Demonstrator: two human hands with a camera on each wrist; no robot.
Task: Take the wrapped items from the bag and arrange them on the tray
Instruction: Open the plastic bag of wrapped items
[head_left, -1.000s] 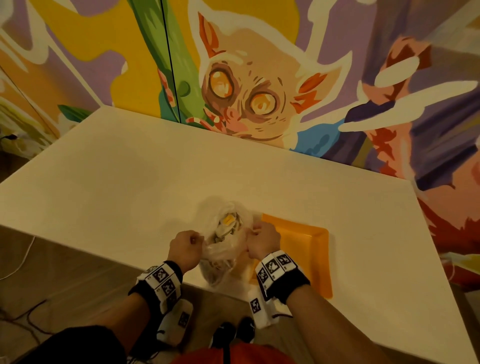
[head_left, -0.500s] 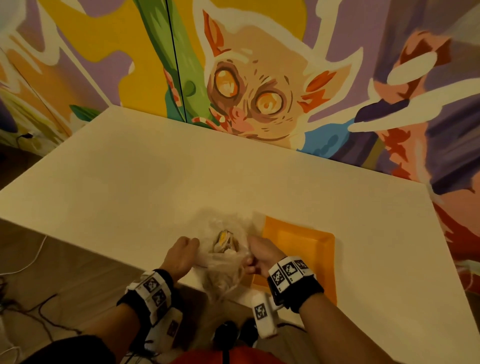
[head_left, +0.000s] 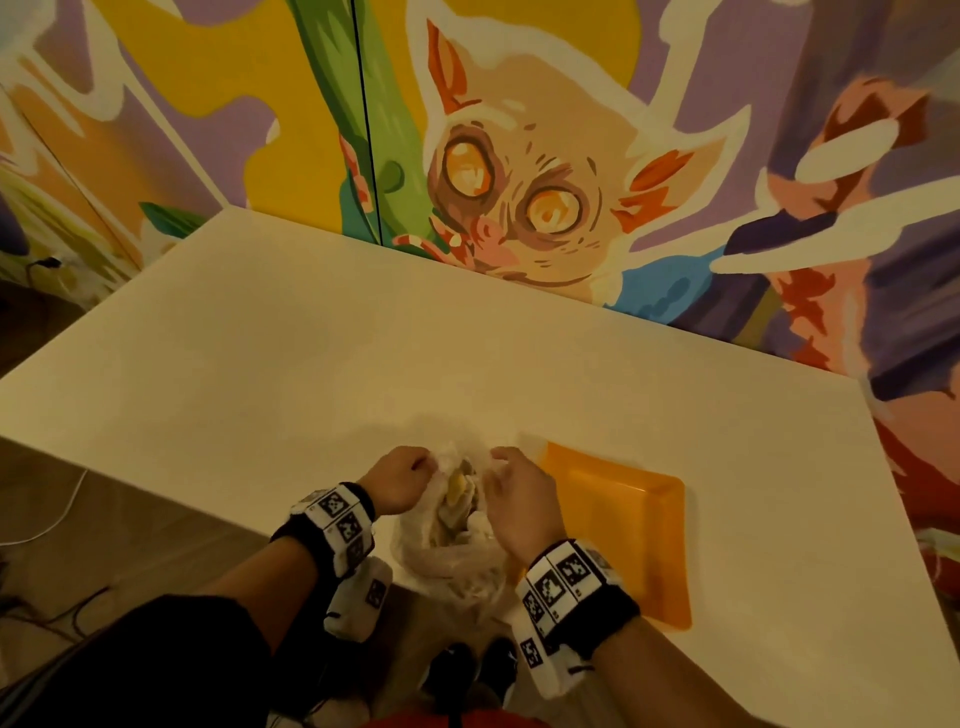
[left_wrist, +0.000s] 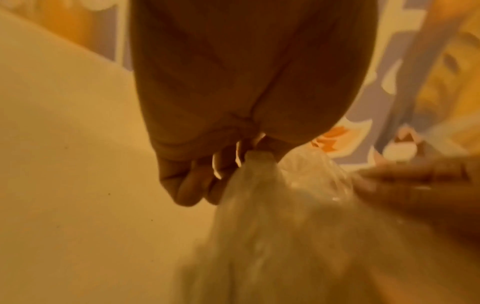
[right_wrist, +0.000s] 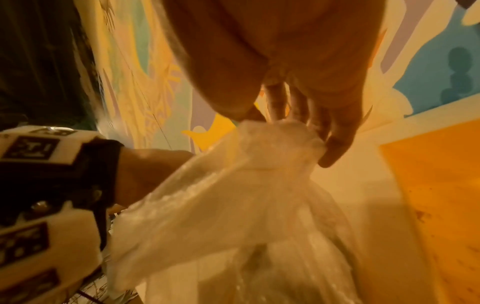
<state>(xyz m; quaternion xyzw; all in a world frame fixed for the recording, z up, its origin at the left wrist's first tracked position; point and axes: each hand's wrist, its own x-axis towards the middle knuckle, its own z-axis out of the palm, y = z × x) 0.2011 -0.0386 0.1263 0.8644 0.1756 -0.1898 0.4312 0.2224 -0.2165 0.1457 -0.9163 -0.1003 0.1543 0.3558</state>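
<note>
At the near edge of the white table (head_left: 311, 353), beside the orange plastic tray (head_left: 639, 519), the left hand (head_left: 397, 483) and right hand (head_left: 519, 506) each pinch the thin translucent plastic bag (head_left: 452, 561) by its rim, which should be spread evenly so the wrapped items (head_left: 460, 493) inside lift out without tearing it.

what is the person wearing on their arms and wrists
Each wrist carries a black band topped with white blocks printed with black square markers; a white marker-printed unit hangs under the left wrist. The left arm has a dark sleeve; the right forearm is bare.
</note>
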